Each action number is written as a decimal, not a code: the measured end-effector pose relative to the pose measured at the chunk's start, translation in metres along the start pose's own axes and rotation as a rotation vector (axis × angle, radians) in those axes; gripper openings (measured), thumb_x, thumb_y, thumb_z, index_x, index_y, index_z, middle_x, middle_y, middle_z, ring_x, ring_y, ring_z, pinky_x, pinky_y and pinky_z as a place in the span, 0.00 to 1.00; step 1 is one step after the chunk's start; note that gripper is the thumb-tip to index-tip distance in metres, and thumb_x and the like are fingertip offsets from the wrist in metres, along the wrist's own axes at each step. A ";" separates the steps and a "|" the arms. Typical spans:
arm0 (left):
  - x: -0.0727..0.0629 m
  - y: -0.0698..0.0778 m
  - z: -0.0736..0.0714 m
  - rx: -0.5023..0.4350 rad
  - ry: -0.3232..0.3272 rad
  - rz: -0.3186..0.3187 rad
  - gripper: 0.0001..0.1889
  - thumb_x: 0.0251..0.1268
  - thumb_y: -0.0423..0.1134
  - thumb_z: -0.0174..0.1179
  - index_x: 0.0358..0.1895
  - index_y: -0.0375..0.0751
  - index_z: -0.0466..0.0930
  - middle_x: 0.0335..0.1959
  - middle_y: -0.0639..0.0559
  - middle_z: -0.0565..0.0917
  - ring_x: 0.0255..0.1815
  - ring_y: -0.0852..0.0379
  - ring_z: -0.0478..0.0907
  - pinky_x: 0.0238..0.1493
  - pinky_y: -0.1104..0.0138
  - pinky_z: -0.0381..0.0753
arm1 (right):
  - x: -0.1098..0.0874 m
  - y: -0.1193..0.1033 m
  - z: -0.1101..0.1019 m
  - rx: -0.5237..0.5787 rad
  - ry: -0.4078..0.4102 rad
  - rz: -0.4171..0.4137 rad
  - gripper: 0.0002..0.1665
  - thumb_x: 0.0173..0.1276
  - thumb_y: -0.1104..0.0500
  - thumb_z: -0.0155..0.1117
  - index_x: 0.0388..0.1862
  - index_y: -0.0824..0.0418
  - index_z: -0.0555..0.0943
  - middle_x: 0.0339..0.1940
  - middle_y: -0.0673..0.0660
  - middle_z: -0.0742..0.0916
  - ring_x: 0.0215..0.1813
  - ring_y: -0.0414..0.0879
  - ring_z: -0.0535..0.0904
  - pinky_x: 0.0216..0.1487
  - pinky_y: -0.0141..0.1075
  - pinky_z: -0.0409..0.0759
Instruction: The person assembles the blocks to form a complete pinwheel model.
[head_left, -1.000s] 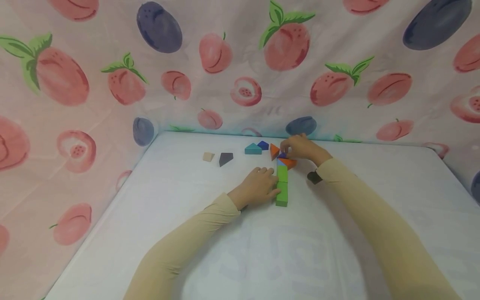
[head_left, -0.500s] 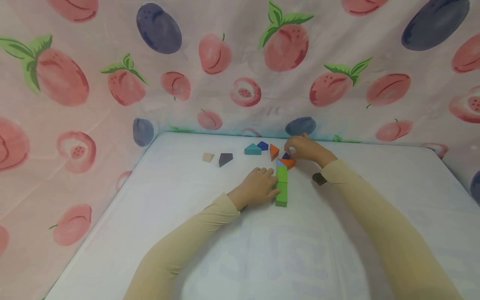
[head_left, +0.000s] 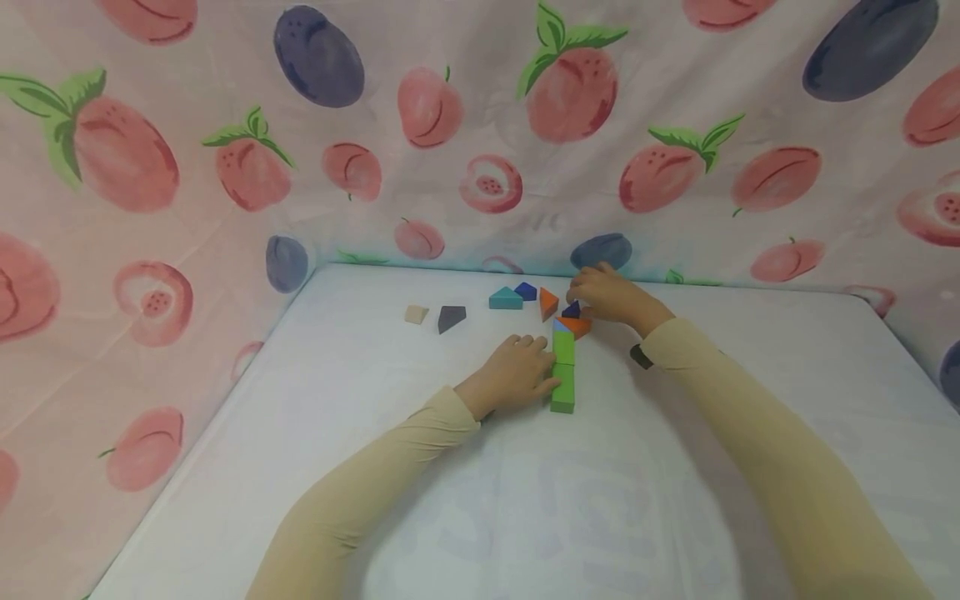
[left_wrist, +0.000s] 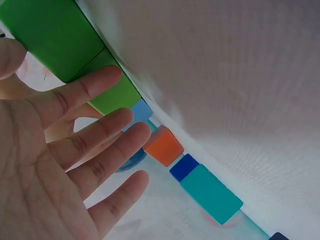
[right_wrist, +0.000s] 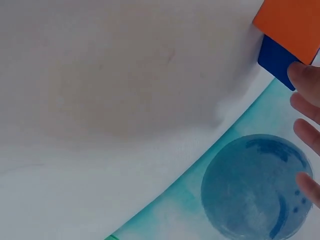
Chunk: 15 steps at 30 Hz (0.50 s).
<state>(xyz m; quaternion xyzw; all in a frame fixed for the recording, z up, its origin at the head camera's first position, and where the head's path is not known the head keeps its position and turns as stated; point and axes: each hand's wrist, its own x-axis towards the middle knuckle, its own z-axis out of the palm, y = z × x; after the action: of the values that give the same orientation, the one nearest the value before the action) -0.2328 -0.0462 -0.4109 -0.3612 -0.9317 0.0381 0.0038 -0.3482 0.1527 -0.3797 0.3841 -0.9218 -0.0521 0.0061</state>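
In the head view my left hand (head_left: 517, 371) lies beside two green rectangular blocks (head_left: 563, 367) set end to end, with fingertips at their left side. Its fingers look straight and spread in the left wrist view. A light blue piece (left_wrist: 140, 110) follows the green blocks at their far end. Beside that sits an orange triangular block (head_left: 576, 326). My right hand (head_left: 611, 296) pinches a dark blue triangular block (head_left: 572, 310) just behind the orange one. In the right wrist view its thumb (right_wrist: 304, 80) overlaps the dark blue block's side, with the index fingertip close by.
Left of the right hand stand another orange triangle (head_left: 548, 303), a teal triangle (head_left: 506, 298) and a blue block (head_left: 527, 291). A dark grey block (head_left: 452, 318) and a beige block (head_left: 416, 313) lie farther left. A dark block (head_left: 641, 357) shows partly under the right sleeve.
My right hand has shifted slightly right with the dark blue block, then slightly back, and more of the block now shows. The left hand and the green blocks have stayed put.
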 end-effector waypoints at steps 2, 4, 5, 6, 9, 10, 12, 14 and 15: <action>0.000 0.000 0.001 -0.005 0.001 -0.001 0.23 0.71 0.58 0.42 0.55 0.48 0.75 0.49 0.51 0.77 0.48 0.55 0.72 0.57 0.61 0.71 | 0.002 0.001 0.003 -0.036 0.026 -0.027 0.16 0.55 0.61 0.71 0.44 0.55 0.84 0.48 0.57 0.85 0.57 0.55 0.75 0.64 0.58 0.65; 0.000 -0.001 0.001 -0.004 0.002 0.000 0.23 0.71 0.58 0.42 0.55 0.48 0.75 0.48 0.51 0.77 0.47 0.56 0.72 0.57 0.61 0.71 | 0.004 0.001 0.004 -0.059 0.050 -0.048 0.16 0.54 0.61 0.71 0.44 0.55 0.84 0.48 0.57 0.85 0.56 0.55 0.75 0.64 0.58 0.66; 0.001 -0.001 0.002 -0.004 0.001 0.000 0.23 0.71 0.58 0.42 0.55 0.48 0.75 0.48 0.52 0.77 0.47 0.56 0.72 0.57 0.61 0.71 | 0.005 0.001 0.004 -0.064 0.059 -0.058 0.16 0.54 0.61 0.72 0.43 0.55 0.84 0.48 0.57 0.85 0.56 0.55 0.76 0.63 0.57 0.66; 0.001 -0.001 0.002 -0.004 0.001 0.000 0.23 0.71 0.58 0.42 0.55 0.48 0.75 0.49 0.52 0.77 0.48 0.56 0.72 0.57 0.61 0.71 | 0.006 0.000 0.004 -0.069 0.067 -0.068 0.16 0.53 0.61 0.72 0.43 0.55 0.84 0.47 0.57 0.85 0.56 0.55 0.76 0.62 0.56 0.67; 0.001 -0.001 0.002 -0.002 -0.004 0.002 0.24 0.71 0.58 0.41 0.56 0.48 0.74 0.51 0.51 0.77 0.50 0.55 0.72 0.59 0.61 0.71 | 0.009 -0.001 0.003 -0.079 0.078 -0.091 0.17 0.53 0.61 0.72 0.44 0.54 0.84 0.47 0.57 0.85 0.55 0.55 0.77 0.62 0.55 0.67; 0.001 -0.001 0.002 -0.002 -0.006 0.002 0.24 0.71 0.58 0.41 0.57 0.48 0.74 0.51 0.51 0.77 0.51 0.55 0.72 0.59 0.60 0.71 | 0.010 -0.002 0.004 -0.083 0.083 -0.101 0.17 0.53 0.61 0.72 0.44 0.54 0.84 0.47 0.57 0.85 0.55 0.54 0.77 0.62 0.54 0.67; 0.001 -0.001 0.001 0.002 -0.006 0.001 0.24 0.71 0.58 0.41 0.57 0.48 0.74 0.52 0.51 0.77 0.52 0.55 0.73 0.60 0.60 0.71 | 0.011 -0.003 0.004 -0.092 0.094 -0.121 0.17 0.53 0.61 0.72 0.44 0.54 0.84 0.46 0.57 0.85 0.53 0.54 0.77 0.61 0.55 0.67; 0.001 -0.001 0.001 0.008 -0.004 0.001 0.24 0.71 0.58 0.41 0.57 0.48 0.74 0.51 0.51 0.76 0.51 0.55 0.73 0.59 0.60 0.71 | 0.013 -0.003 0.004 -0.091 0.106 -0.137 0.17 0.53 0.61 0.72 0.44 0.55 0.84 0.45 0.58 0.85 0.52 0.55 0.78 0.61 0.55 0.67; 0.001 -0.001 0.002 0.010 -0.003 0.001 0.24 0.71 0.58 0.41 0.57 0.48 0.74 0.51 0.51 0.76 0.51 0.55 0.72 0.59 0.60 0.71 | 0.013 -0.003 0.005 -0.089 0.108 -0.141 0.17 0.53 0.61 0.72 0.44 0.55 0.84 0.45 0.58 0.85 0.52 0.55 0.78 0.61 0.56 0.67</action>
<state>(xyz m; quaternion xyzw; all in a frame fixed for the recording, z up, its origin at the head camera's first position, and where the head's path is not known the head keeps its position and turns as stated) -0.2343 -0.0465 -0.4124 -0.3615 -0.9313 0.0433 0.0039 -0.3553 0.1415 -0.3850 0.4494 -0.8877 -0.0726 0.0694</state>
